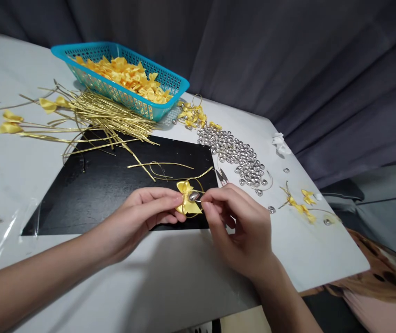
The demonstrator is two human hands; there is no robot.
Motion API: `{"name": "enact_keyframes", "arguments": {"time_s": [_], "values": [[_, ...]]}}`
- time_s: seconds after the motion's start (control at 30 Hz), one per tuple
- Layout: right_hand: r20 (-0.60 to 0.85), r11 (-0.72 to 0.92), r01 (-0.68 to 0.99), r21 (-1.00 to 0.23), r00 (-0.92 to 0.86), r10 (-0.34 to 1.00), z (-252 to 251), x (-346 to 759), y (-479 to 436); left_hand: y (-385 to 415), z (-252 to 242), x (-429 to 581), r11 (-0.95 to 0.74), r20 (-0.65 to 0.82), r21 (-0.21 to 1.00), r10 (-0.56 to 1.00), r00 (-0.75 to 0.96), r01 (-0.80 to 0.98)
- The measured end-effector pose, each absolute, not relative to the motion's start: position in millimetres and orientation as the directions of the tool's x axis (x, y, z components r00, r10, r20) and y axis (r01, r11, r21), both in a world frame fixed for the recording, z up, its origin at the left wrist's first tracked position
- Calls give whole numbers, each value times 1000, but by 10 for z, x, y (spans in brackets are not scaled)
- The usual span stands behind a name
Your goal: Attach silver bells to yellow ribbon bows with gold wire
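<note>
Pinched between the thumb and fingers of my left hand [156, 206] is a yellow satin ribbon bow [191, 207]. A silver heart-shaped bead [194, 196] sits at the bow's middle. A thin gold cord loops around the bow. My right hand [238, 222] is closed just right of the bow, its thumb and forefinger pinching a thin, pale strand that runs to the bead. Whether this strand is cord or a needle I cannot tell. Both hands are over the right front edge of a black board [114, 194].
A teal basket [170, 105] of yellow bows stands at the back. Gold twisted ties [111, 115] lie before it. Silver heart beads [236, 152] are heaped on the right, near small scissors [222, 176]. Loose bows [300, 208] and crumpled white tissue [281, 143] lie farther right.
</note>
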State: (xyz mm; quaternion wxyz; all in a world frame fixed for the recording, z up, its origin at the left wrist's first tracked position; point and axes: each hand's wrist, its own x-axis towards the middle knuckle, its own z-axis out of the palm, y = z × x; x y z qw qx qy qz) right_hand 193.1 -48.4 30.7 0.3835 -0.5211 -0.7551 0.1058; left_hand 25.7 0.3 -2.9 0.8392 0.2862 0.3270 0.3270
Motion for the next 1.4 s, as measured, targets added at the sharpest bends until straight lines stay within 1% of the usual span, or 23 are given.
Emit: {"name": "enact_keyframes", "arguments": {"time_s": [0.13, 0.4, 0.67, 0.87, 1.13, 1.2, 1.4], "values": [[456, 416, 720, -556, -155, 877, 294, 1926, -473, 0, -18, 266, 621, -372, 698, 741, 559, -357], [447, 403, 688, -603, -127, 885, 293, 1904, -488, -6, 8, 274, 607, -364, 721, 742, 563, -334], [463, 423, 700, -575, -148, 874, 271, 1913, -477, -18, -3, 265, 595, -357, 733, 748, 559, -329], [439, 403, 708, -580, -145, 887, 273, 1911, -466, -20, 26, 259, 601, -377, 735, 748, 546, -315], [445, 383, 728, -568, -119, 888, 257, 1884, -487, -14, 12, 255, 603, -380, 737, 743, 550, -306], [425, 365, 726, -583, -110, 898, 248, 1879, -496, -16, 16, 256, 605, -381, 734, 743, 550, -309], [361, 316, 665, -677, -75, 929, 207, 1848, -498, -1, 24, 277, 589, -362, 739, 756, 545, -326]]}}
